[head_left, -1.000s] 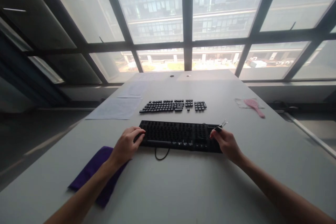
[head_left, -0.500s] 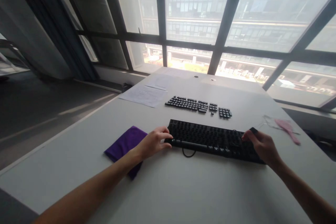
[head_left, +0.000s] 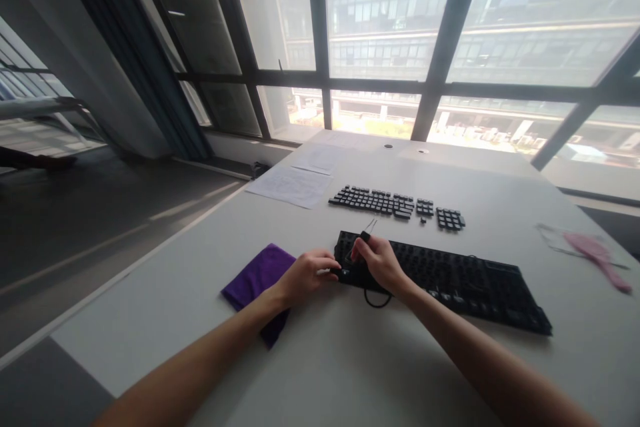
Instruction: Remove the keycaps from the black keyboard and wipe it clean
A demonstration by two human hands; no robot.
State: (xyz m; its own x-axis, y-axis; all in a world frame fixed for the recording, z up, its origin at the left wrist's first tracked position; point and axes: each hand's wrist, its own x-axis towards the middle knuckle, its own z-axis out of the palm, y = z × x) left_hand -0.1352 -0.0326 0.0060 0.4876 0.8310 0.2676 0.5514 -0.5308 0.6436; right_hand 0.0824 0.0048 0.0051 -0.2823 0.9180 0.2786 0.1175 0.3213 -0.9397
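Note:
A black keyboard (head_left: 450, 273) with its keycaps off lies slantwise on the white table. At its left end, my left hand (head_left: 311, 273) grips the near corner between thumb and fingers. My right hand (head_left: 377, 260) is over the keyboard's left part, closed on a small dark tool (head_left: 365, 236) with thin wire prongs. Beyond the keyboard, loose black keycaps (head_left: 373, 201) are laid out in keyboard order, with one single keycap (head_left: 423, 221) apart. A folded purple cloth (head_left: 255, 277) lies partly under my left forearm.
Papers (head_left: 295, 183) lie at the table's far left. A pink brush-like item (head_left: 595, 253) rests at the right beside a thin clear object. A black cable loop shows at the keyboard's near edge. Tall windows stand behind the table (head_left: 320, 360).
My right hand has moved left from the keyboard's right end to its left part, carrying the tool. My left hand stays at the left corner. The view has shifted slightly.

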